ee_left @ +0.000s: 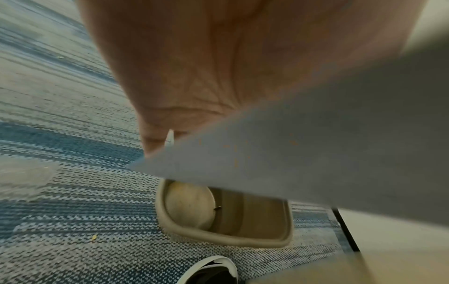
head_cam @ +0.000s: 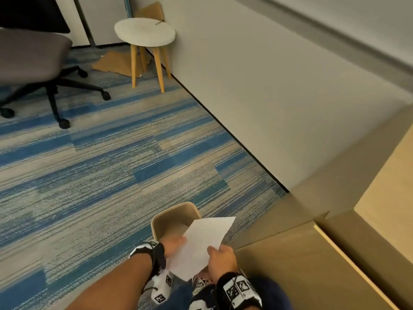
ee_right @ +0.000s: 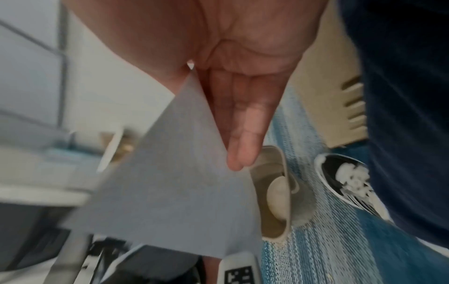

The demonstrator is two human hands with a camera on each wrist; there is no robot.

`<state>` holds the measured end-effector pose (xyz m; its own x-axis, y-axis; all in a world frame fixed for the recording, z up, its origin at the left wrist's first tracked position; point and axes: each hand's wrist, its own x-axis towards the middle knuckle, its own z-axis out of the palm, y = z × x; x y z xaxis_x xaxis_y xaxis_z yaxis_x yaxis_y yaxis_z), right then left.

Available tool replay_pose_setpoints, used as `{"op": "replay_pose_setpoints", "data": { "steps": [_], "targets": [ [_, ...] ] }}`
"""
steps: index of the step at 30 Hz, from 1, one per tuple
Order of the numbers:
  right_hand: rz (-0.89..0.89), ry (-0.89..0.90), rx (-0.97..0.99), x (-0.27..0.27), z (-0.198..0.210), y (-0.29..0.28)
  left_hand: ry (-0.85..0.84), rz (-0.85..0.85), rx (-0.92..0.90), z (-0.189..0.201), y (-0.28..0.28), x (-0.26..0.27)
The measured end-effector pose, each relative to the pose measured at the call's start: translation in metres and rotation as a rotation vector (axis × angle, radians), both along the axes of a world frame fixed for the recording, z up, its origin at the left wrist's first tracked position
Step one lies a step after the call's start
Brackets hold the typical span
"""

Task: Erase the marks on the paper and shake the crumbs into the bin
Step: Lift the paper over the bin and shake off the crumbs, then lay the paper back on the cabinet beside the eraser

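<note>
Head view: looks forward and steeply down from above onto striped carpet (head_cam: 93,180), with both hands low in the picture and the bin (head_cam: 173,218) under them. Left wrist view: sits very near the left hand (ee_left: 194,67), looking past the palm down into the bin (ee_left: 218,236); the paper (ee_left: 328,149) fills its right side, blurred. Right wrist view: looks along the right hand (ee_right: 240,96) at close range, showing the paper (ee_right: 170,201), the bin (ee_right: 274,192) and a shoe (ee_right: 347,178). All three views share bin, paper and carpet.
</note>
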<state>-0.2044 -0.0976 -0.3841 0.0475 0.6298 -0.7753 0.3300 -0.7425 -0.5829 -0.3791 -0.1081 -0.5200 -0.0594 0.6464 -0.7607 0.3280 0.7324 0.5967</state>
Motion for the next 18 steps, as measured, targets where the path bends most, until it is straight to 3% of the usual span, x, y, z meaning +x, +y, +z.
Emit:
{"op": "replay_pose_setpoints", "data": {
  "steps": [3,6,12,18],
  "targets": [
    [0.265,-0.068,0.127,-0.011,0.019,-0.004,0.006,0.011,-0.035,-0.026,-0.008,-0.019],
    [0.494,-0.143,0.271,-0.014,0.049,-0.003,0.028,0.081,-0.051,-0.018,-0.012,-0.037],
    [0.647,-0.338,0.387,-0.003,0.086,0.005,-0.166,0.291,-0.019,0.017,-0.019,-0.068],
    [0.845,-0.554,0.507,0.011,0.124,-0.008,-0.142,0.123,0.006,0.030,-0.022,-0.070]
  ]
}}
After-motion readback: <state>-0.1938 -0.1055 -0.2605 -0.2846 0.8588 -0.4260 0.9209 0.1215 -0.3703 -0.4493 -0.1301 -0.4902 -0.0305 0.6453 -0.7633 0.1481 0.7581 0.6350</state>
